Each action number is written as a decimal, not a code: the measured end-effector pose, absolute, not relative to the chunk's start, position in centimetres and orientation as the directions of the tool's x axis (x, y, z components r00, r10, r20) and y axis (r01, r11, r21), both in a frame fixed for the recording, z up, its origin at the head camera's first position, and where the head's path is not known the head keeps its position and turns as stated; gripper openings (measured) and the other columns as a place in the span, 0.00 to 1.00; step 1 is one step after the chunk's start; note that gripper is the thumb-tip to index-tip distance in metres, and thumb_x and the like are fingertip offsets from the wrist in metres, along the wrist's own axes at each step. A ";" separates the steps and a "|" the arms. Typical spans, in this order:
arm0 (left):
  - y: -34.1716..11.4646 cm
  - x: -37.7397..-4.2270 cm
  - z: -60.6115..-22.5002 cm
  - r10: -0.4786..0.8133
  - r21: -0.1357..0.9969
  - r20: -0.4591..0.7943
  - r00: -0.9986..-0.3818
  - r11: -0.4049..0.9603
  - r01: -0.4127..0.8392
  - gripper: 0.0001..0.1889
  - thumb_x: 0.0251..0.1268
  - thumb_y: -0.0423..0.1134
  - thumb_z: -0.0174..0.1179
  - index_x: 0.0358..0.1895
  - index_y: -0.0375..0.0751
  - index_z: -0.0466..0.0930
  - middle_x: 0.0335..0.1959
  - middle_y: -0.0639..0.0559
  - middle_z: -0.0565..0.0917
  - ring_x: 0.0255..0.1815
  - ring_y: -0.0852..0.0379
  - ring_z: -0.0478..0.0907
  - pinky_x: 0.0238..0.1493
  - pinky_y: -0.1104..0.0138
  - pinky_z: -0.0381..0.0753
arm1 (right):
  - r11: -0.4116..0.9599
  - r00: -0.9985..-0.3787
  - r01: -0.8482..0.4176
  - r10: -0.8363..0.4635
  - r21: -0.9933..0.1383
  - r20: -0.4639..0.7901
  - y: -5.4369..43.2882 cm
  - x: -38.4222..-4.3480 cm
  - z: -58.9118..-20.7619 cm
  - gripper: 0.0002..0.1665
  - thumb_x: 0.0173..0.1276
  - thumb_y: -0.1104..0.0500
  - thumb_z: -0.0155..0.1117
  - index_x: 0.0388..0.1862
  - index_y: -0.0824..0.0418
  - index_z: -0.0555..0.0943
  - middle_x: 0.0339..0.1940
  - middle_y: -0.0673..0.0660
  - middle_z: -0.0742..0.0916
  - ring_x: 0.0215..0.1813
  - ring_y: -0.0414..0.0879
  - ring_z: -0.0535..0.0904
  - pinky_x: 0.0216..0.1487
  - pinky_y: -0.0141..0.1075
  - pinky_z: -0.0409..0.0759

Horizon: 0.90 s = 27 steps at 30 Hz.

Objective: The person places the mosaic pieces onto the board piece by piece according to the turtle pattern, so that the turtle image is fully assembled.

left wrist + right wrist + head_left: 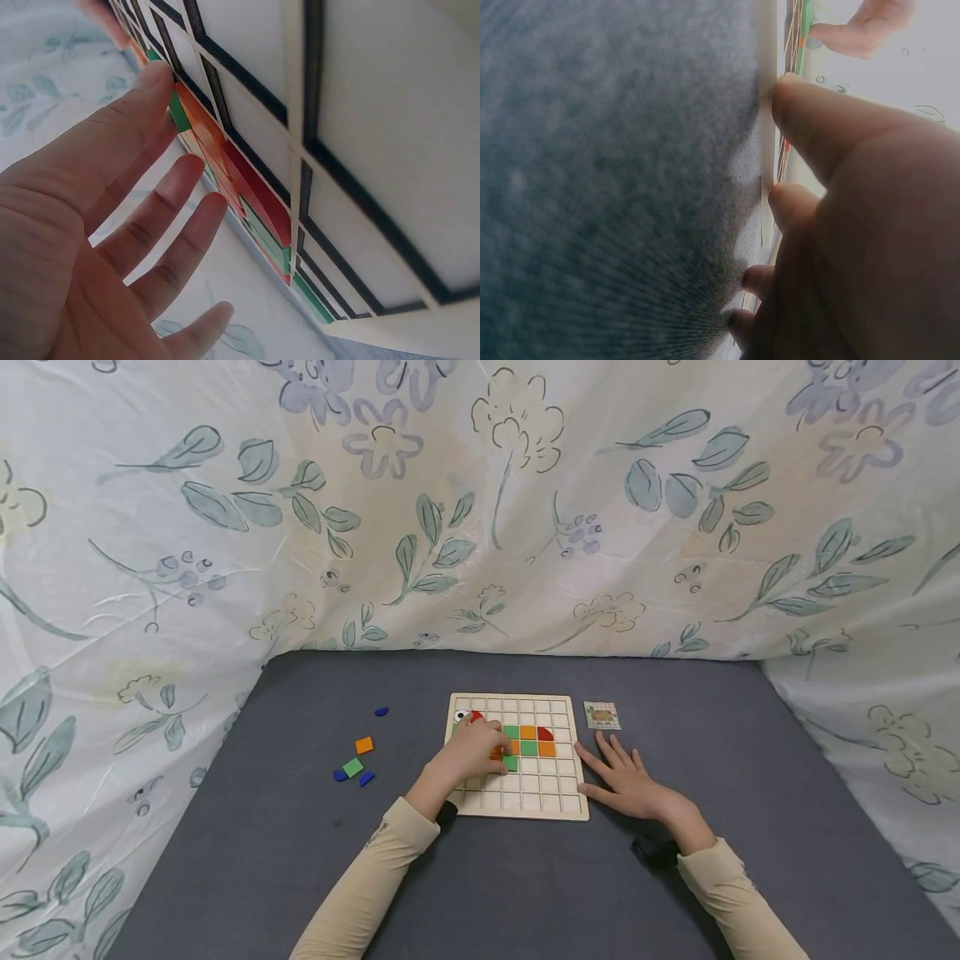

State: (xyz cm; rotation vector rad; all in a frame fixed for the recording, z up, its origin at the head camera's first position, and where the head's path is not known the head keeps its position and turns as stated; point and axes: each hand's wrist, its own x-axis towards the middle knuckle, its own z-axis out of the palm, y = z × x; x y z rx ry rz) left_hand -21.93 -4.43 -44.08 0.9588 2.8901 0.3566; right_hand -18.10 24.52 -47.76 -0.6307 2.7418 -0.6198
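A wooden grid board [550,796] lies on the table, with red, orange and green tiles and a round eye piece [461,716] set in its cells. My left hand [474,750] is over the board's left half, covering some tiles. Its thumb and forefinger reach down beside a green tile [511,763]; in the left wrist view the thumb tip is right at the green tiles [178,112], the other fingers extended and apart. On the right, my right hand [626,783] lies spread, its thumb and forefinger tips against the board's right edge [767,142].
Left of the board lie loose pieces: an orange square [363,745], a green square [353,767] and several blue pieces [382,712]. A small printed card [602,716] is beside the board's upper right corner. A floral cloth [525,568] hangs behind the grey table [517,885].
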 end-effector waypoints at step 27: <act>-6.4 -21.7 -43.9 0.589 0.304 0.061 -0.806 0.758 0.577 0.12 0.52 0.47 0.68 0.40 0.51 0.85 0.39 0.57 0.82 0.46 0.56 0.76 0.64 0.40 0.56 | 0.820 -0.872 -0.350 -0.462 -0.454 -0.163 24.6 -18.2 -47.9 0.43 0.67 0.35 0.47 0.75 0.47 0.48 0.75 0.67 0.45 0.74 0.65 0.32 0.64 0.67 0.31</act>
